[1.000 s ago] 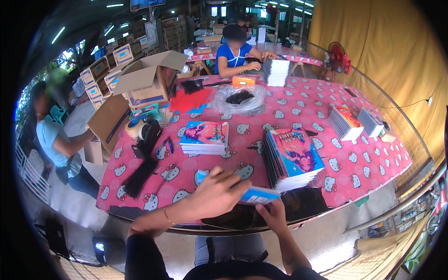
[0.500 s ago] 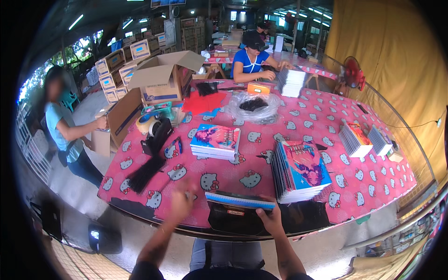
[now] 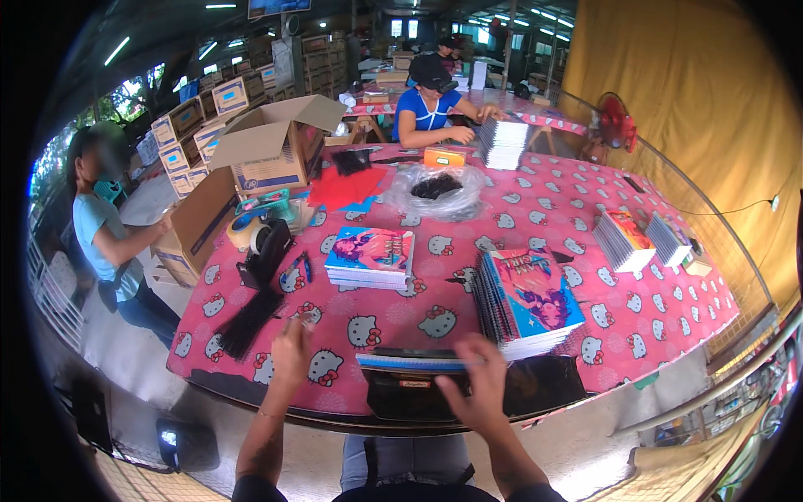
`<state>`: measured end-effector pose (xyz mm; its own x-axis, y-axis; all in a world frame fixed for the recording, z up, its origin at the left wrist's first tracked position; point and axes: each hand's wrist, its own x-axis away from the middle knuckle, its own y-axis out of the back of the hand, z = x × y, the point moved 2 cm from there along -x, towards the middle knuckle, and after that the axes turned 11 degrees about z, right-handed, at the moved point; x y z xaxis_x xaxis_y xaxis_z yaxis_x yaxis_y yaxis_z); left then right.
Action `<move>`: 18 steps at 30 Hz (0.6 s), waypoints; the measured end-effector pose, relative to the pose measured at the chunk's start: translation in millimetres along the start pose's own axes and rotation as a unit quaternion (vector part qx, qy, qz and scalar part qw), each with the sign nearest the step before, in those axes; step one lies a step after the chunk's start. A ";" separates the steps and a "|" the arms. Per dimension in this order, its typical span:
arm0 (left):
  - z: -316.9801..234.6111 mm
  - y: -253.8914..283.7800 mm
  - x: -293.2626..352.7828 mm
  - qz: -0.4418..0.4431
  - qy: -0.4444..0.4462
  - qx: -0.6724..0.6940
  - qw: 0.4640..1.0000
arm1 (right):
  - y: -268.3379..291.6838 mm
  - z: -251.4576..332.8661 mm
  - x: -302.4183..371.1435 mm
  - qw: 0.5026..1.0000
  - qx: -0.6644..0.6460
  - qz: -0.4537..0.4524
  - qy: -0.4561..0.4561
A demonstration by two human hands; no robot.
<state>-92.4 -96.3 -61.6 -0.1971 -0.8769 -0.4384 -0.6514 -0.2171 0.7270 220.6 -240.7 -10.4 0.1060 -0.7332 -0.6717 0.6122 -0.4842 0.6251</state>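
Two hands at near edge of table [image 3: 585,188], pink patterned cloth. Right hand [image 3: 478,386]: fingers spread, palm down, resting on top of a thin stack of spiral notebooks [image 3: 410,361] lying flat at table edge; thumb side toward the stack's right end. Looks like a loose press/hold, not a closed grip; underside of fingers not visible, so cannot tell if they curl round the edge. Left hand [image 3: 291,351]: open, fingers extended and slightly fanned, flat on the cloth just left of the stack, not touching it as far as I can see. Holds nothing.

Stack sits over a black tray-like holder [image 3: 401,393] at table rim, directly in front of the person.

Nearby: tall pile of notebooks w/ colourful cover [image 3: 529,301] just right of right hand; second smaller pile [image 3: 370,256] further back, centre. Bundle of black strips [image 3: 249,320] left of left hand, close. Tape dispenser [image 3: 261,244] behind that.
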 end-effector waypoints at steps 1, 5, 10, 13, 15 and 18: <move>-19.5 0.5 6.0 0.040 -0.024 0.049 0.998 | -0.8 12.9 -9.1 0.997 0.035 0.042 0.052; -73.6 -1.7 7.4 0.043 -0.040 0.118 0.991 | -56.1 41.6 -43.7 0.990 0.051 0.105 0.078; -90.2 8.6 25.7 0.083 -0.102 0.083 0.988 | -91.5 23.3 -48.9 0.984 0.062 0.159 0.042; -84.0 2.0 37.5 0.051 -0.052 0.150 0.986 | -89.9 28.9 -51.9 0.990 0.050 0.125 0.047; -89.4 1.1 37.2 0.036 -0.041 0.167 0.984 | -88.1 29.5 -52.8 0.991 0.047 0.119 0.050; -100.4 9.0 36.3 0.055 -0.046 0.141 0.987 | -87.7 27.8 -51.9 0.990 0.050 0.123 0.040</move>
<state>-31.8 -173.1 -17.8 -0.3357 -0.8428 -0.4208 -0.7982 0.0173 0.6021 139.6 -173.4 -19.4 0.3066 -0.7965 -0.5212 0.4806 -0.3431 0.8070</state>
